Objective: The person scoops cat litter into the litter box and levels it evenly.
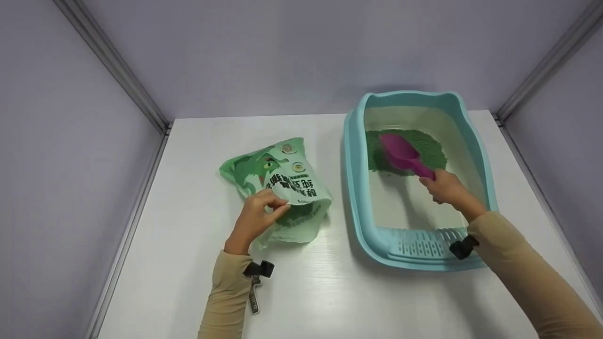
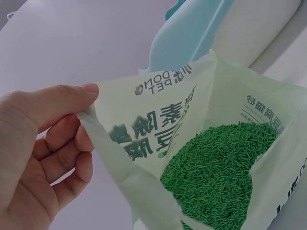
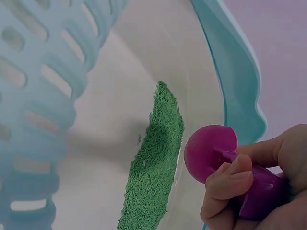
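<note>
With thumb and fingertips my left hand pinches the edge of an open green bag, which lies on the table. Inside the bag, green cat litter pellets show in the left wrist view. My right hand grips a magenta scoop by its handle, holding it over the litter box. Green pellets are spread across the far part of the box's pale floor. Whether the scoop holds any pellets cannot be made out.
The litter box stands on the right of the white table, with a slotted step at its near end. Grey walls enclose the table at the back and both sides. A small tag hangs by the left wrist.
</note>
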Demonstrator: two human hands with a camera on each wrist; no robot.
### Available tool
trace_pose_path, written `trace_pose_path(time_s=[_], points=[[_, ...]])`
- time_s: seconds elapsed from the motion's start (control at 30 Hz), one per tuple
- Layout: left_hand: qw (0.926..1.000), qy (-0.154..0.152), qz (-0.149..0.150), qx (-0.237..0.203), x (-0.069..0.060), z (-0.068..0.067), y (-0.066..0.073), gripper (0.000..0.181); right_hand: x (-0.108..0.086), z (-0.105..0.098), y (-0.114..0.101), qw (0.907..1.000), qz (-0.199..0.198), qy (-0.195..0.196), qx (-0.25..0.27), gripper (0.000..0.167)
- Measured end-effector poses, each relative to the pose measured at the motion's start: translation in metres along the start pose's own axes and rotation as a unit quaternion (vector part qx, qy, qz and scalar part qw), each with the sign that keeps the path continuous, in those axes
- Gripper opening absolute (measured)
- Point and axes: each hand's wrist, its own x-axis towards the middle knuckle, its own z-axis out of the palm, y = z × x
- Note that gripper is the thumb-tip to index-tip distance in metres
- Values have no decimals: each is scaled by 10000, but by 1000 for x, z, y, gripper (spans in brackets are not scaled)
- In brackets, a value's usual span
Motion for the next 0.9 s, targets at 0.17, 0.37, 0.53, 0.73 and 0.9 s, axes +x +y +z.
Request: trace_pose_path(time_s=[0.17,0.37,0.53,0.73,0.9], points=[[10000,24,36,-13,0,1,-2,6,-21,5,1,9997,-129,191,117,33],[9999,98,74,-27,0,0,-2,5,-36,8,3,9991,-207,378,13,32],[9999,85,49,-50,0,0,-1,6,-46,7,5,9984,-345,433,104,35],[9998,145,170,1,-1,0,-1,5,-60,5,3,9972,-540,502,125,40],[9996,171,228,-41,-2,1,-3,6,-71,10,3,9933,-821,812,-25,39]])
